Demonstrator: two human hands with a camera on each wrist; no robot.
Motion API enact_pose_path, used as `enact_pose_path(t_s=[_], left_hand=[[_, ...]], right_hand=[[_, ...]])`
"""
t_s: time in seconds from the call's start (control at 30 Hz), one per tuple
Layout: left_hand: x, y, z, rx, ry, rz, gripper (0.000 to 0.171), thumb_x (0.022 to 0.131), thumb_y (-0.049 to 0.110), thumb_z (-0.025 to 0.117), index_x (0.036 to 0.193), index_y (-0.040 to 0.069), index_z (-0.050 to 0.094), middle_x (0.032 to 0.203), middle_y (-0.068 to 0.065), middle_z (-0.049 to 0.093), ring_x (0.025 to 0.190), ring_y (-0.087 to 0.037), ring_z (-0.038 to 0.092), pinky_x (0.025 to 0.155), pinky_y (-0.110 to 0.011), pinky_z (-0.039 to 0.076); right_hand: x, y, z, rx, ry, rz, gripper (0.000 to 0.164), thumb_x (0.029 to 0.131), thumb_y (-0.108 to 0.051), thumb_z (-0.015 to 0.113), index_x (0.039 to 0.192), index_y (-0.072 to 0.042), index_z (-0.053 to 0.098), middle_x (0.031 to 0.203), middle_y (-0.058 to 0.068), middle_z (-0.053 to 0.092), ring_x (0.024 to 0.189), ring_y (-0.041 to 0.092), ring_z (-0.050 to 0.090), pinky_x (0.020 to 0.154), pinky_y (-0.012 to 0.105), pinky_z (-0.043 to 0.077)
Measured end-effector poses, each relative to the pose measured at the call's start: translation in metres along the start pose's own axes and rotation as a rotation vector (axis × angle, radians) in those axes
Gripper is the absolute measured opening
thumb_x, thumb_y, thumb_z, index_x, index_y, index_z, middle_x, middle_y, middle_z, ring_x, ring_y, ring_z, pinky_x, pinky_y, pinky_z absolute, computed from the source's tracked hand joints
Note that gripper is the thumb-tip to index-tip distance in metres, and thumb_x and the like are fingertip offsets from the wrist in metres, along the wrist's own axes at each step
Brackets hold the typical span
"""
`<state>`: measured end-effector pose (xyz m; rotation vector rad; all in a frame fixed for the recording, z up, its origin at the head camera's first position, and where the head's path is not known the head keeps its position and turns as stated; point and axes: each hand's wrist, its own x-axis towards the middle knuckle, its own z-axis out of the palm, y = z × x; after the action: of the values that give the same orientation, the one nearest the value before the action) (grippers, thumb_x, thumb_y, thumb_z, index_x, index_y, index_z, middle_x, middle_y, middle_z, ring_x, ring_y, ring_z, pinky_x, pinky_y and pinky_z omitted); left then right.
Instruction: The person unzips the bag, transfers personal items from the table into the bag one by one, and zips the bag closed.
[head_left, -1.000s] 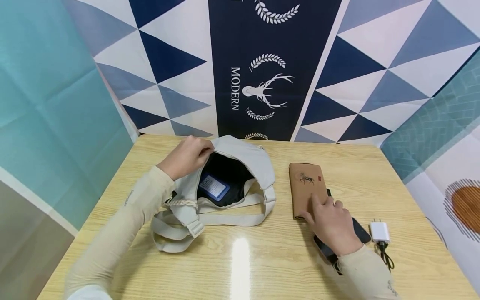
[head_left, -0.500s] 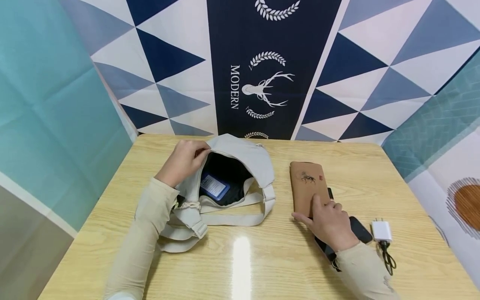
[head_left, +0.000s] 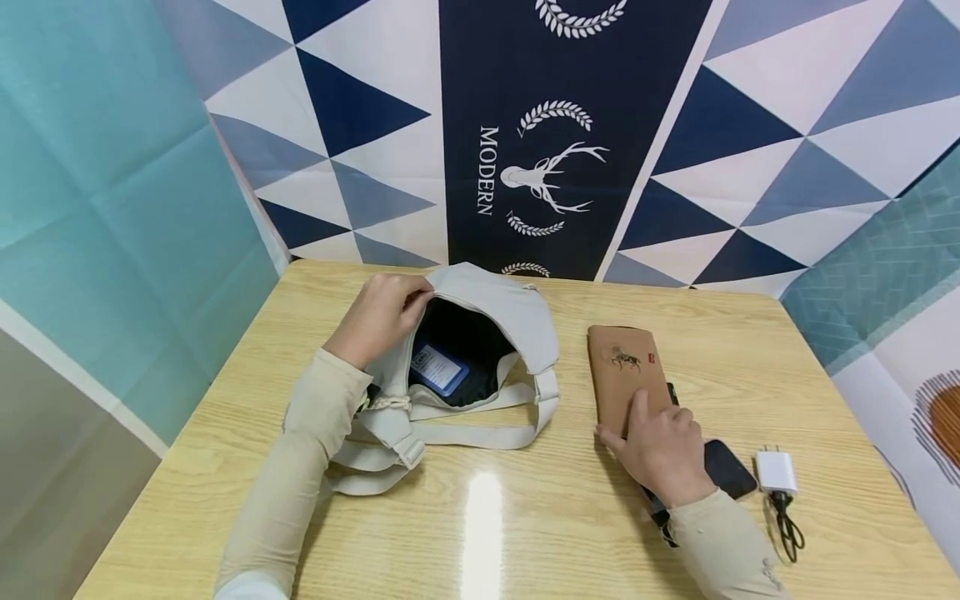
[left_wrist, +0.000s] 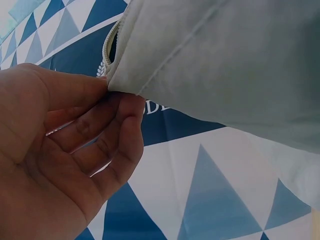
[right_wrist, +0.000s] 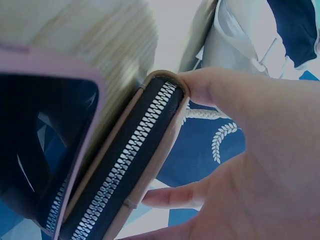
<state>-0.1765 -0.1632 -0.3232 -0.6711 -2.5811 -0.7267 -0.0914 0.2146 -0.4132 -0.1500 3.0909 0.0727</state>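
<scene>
In the head view, my left hand (head_left: 378, 321) pinches the upper left edge of a light grey bag (head_left: 498, 304) at its unzipped opening. The left wrist view shows thumb and fingertips on the bag's corner (left_wrist: 165, 65), beside the zip. Inside the dark lining lies a blue-framed card (head_left: 440, 371). My right hand (head_left: 663, 450) rests on the near end of a brown zip wallet (head_left: 621, 379) that lies flat. In the right wrist view the thumb touches the wallet's corner, its metal zip (right_wrist: 127, 155) faces the camera, and the fingers extend along its upper face.
A black phone (head_left: 727, 469) lies partly under the right wrist. To its right is a white charger plug (head_left: 776, 472) with a coiled black cable (head_left: 787, 529). A small black item (head_left: 672, 393) shows beside the wallet. Bag straps (head_left: 480, 435) spread over the wooden table (head_left: 555, 517).
The head view has shifted slightly. My left forearm has swung inward while the hand keeps hold of the bag edge. My right hand stays on the wallet, nearly still.
</scene>
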Motion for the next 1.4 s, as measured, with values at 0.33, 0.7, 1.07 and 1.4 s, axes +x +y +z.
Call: enact_pose_path(t_s=[0.33, 0.7, 1.07, 1.4], left_hand=[[0.0, 0.004, 0.009, -0.008, 0.005, 0.026, 0.013, 0.097, 0.006, 0.064, 0.096, 0.002, 0.076, 0.091, -0.011, 0.074, 0.074, -0.019, 0.068, 0.069, -0.035, 0.055], [0.003, 0.008, 0.013, 0.001, -0.017, 0.048, 0.013, 0.097, 0.007, 0.063, 0.095, 0.004, 0.076, 0.091, -0.009, 0.074, 0.075, -0.018, 0.068, 0.072, -0.035, 0.055], [0.002, 0.006, 0.011, 0.003, -0.03, 0.04, 0.014, 0.096, 0.006, 0.063, 0.094, 0.003, 0.077, 0.089, -0.008, 0.074, 0.074, -0.018, 0.067, 0.071, -0.034, 0.054], [0.001, 0.005, 0.009, 0.005, -0.038, 0.032, 0.014, 0.097, 0.007, 0.063, 0.096, 0.004, 0.077, 0.091, -0.009, 0.074, 0.077, -0.018, 0.068, 0.073, -0.035, 0.055]], right_hand=[[-0.001, 0.005, -0.006, 0.03, -0.038, 0.001, 0.075, 0.088, -0.058, 0.064, 0.113, 0.009, 0.042, 0.069, 0.034, 0.047, 0.073, 0.052, 0.053, 0.063, 0.058, 0.047], [0.0, 0.011, -0.002, 0.033, 0.136, -0.052, 0.075, 0.078, -0.063, 0.074, 0.09, 0.003, 0.039, 0.055, 0.018, 0.04, 0.055, 0.04, 0.047, 0.049, 0.05, 0.043], [0.004, 0.023, -0.007, 0.316, 0.095, 0.043, 0.098, 0.079, -0.061, 0.073, 0.136, 0.01, 0.037, 0.097, 0.041, 0.054, 0.086, 0.056, 0.053, 0.058, 0.059, 0.046], [-0.001, 0.018, -0.016, 0.481, 0.165, 0.036, 0.085, 0.086, -0.056, 0.068, 0.14, 0.003, 0.041, 0.121, 0.03, 0.06, 0.088, 0.04, 0.062, 0.068, 0.052, 0.047]])
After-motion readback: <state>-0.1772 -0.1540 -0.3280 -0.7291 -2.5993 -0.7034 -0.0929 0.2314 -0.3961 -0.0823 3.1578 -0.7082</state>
